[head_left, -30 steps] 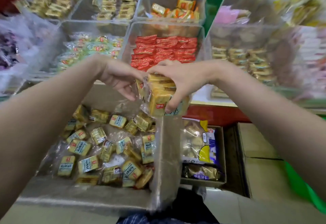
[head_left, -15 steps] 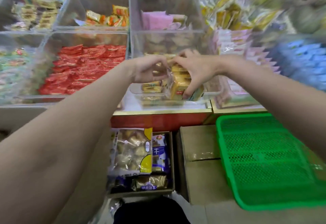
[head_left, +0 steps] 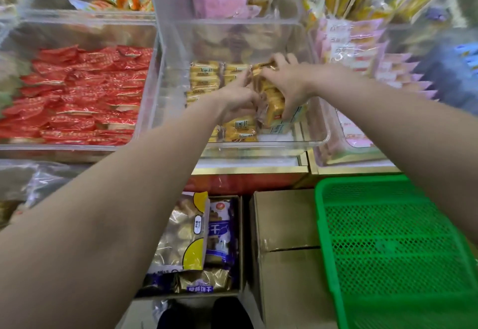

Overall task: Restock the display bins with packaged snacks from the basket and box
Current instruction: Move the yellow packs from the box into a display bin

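At the bottom of the frame lay an open box (head_left: 234, 246) of bagged snacks, a shut carton (head_left: 284, 225) beside it, and at lower right a green basket (head_left: 388, 238) showing only bare mesh. Above these ran the bench (head_left: 248, 170) edge, carrying the clear bin (head_left: 320, 139) at mid frame. Inside it both hands met over a stack of yellow packs (head_left: 274, 103): the right hand (head_left: 289, 82) curled over the top and right side of the stack, fingers reaching down its front, while the left hand (head_left: 239, 98) pinched its left side, touching packs already laid there. The packs looked light, crinkly and slick in their film, the biscuits inside probably brittle, so squeezing the stack from both ends seemed the sounder hold, pressed gently. Farther left sat red packs (head_left: 77, 93) in a neighbouring bin; pink packs (head_left: 219, 0) lay behind.
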The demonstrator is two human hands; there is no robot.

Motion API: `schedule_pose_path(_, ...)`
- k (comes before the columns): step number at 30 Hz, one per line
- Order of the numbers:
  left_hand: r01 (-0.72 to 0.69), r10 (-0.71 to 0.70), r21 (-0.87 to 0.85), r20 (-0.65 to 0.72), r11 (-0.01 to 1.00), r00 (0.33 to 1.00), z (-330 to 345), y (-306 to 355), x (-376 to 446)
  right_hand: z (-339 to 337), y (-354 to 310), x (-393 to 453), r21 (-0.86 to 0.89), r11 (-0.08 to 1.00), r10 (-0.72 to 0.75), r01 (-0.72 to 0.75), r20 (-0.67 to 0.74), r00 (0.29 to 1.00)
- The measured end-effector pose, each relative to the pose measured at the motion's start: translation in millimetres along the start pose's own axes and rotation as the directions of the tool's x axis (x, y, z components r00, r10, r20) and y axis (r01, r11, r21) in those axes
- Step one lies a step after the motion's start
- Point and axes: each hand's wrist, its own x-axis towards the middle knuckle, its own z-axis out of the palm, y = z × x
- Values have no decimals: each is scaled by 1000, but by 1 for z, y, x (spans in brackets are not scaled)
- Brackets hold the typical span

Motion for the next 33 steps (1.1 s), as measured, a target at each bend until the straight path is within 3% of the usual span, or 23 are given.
schedule_pose_path(4,-34,33,-27,-45,999,998,1,-11,4,30,6,2,-6,1000,-29,29,-56,998)
schedule_pose_path(9,38,-66,-301,-84,953,994,-5,-12,10,53,-5,-13,-51,998,17,-35,-316,948)
schedule_pose_path(15,57,-97,-267,-137,962,986,4,-9,8,52,-6,-19,36,999,0,14,-340,940)
schedule_pose_path(18,79,-118,-267,-134,960,984,0,-11,10,36,3,-22,154,987,-10,51,-251,968)
schedule_pose_path(22,114,-130,-137,-119,984,984,4,-13,10,20,4,-21,152,982,-125,108,108,986)
schedule_pose_path(24,113,-126,-104,-133,988,983,4,-14,10,24,-2,-12,113,989,-115,94,205,972)
schedule_pose_path(26,108,-117,-72,-139,992,983,3,-15,9,36,-7,-4,78,995,-71,54,235,969)
schedule_pose_path(29,72,-42,160,-184,984,982,4,-18,7,53,-12,-1,13,999,-34,32,180,983)
schedule_pose_path(33,76,5,487,-164,870,986,1,-28,5,54,-19,-6,-120,992,-19,34,123,992)
